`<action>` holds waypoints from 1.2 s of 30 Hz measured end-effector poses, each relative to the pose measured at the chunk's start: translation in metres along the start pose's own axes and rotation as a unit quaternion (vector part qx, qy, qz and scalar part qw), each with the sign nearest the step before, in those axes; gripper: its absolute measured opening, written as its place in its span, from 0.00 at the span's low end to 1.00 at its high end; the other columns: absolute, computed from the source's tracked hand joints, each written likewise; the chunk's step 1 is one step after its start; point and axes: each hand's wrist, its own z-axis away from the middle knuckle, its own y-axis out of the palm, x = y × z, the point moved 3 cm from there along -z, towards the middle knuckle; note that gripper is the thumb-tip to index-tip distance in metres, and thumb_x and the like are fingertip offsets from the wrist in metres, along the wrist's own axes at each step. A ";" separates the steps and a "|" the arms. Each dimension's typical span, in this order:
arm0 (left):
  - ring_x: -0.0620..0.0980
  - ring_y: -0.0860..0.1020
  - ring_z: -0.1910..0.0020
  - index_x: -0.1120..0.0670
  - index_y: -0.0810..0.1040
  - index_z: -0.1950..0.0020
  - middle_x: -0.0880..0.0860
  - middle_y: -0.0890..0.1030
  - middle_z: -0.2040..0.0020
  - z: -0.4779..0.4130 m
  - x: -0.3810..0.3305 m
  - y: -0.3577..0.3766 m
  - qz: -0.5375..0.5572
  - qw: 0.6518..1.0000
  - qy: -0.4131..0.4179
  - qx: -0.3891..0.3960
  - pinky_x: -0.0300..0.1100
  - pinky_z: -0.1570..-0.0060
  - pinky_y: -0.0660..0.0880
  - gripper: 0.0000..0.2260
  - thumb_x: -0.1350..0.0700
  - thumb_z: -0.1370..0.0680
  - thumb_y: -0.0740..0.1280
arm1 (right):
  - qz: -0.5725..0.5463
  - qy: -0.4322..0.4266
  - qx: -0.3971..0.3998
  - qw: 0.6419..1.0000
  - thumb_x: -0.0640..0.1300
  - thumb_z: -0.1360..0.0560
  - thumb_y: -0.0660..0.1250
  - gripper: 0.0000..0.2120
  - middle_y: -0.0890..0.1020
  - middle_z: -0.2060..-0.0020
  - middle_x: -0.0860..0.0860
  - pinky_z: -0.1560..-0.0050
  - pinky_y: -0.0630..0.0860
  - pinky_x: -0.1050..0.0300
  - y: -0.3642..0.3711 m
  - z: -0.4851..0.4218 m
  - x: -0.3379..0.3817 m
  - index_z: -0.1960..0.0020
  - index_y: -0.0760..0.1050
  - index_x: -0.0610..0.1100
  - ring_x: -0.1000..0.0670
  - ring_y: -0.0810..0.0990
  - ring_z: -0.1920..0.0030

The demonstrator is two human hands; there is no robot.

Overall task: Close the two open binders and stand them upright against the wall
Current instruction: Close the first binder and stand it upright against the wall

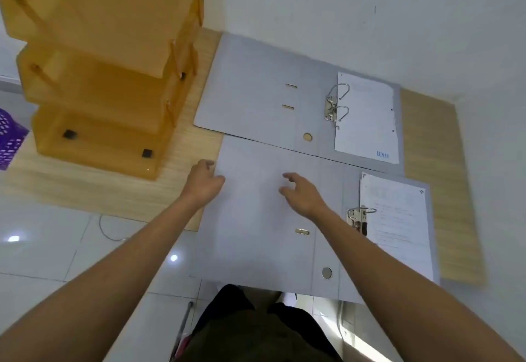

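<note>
Two grey lever-arch binders lie open and flat on a wooden desk. The far binder [256, 91] lies next to the white wall [370, 20], with a white sheet on its right half. The near binder [250, 233] overhangs the desk's front edge and holds papers by its metal rings on the right. My left hand [203, 182] touches the left edge of the near binder's open cover, fingers curled at the edge. My right hand [301, 193] hovers over the middle of that cover, fingers spread and holding nothing.
A tall orange stacked document tray [108, 77] stands on the desk [435, 190] to the left of the binders. A purple mesh basket [10, 139] shows at the far left. White floor tiles and a thin cable lie below the desk edge.
</note>
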 end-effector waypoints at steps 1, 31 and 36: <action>0.59 0.72 0.30 0.59 0.65 0.23 0.59 0.68 0.24 0.003 0.005 0.000 -0.016 1.000 -0.008 -0.019 0.48 0.37 0.73 0.27 0.59 0.21 0.67 | 0.021 0.000 0.015 1.000 0.46 0.20 0.63 0.26 0.68 0.23 0.45 0.32 0.64 0.57 0.006 0.002 -0.001 0.23 0.66 0.45 0.43 0.68 0.25; 0.51 0.78 0.31 0.51 0.75 0.26 0.52 0.81 0.31 0.102 -0.123 0.083 0.392 0.891 0.091 0.211 0.48 0.32 0.73 0.30 0.35 0.18 0.50 | -0.211 -0.134 -0.032 0.968 0.64 0.18 0.51 0.30 0.58 0.19 0.59 0.23 0.54 0.57 -0.061 0.069 0.053 0.19 0.55 0.56 0.55 0.56 0.20; 0.44 0.61 0.20 0.40 0.59 0.19 0.43 0.61 0.18 0.133 -0.172 0.167 0.250 0.937 0.185 0.161 0.44 0.22 0.58 0.31 0.32 0.20 0.49 | -0.312 -0.126 -0.021 0.941 0.69 0.22 0.53 0.32 0.65 0.22 0.59 0.29 0.71 0.44 -0.126 0.096 0.013 0.20 0.58 0.60 0.52 0.67 0.24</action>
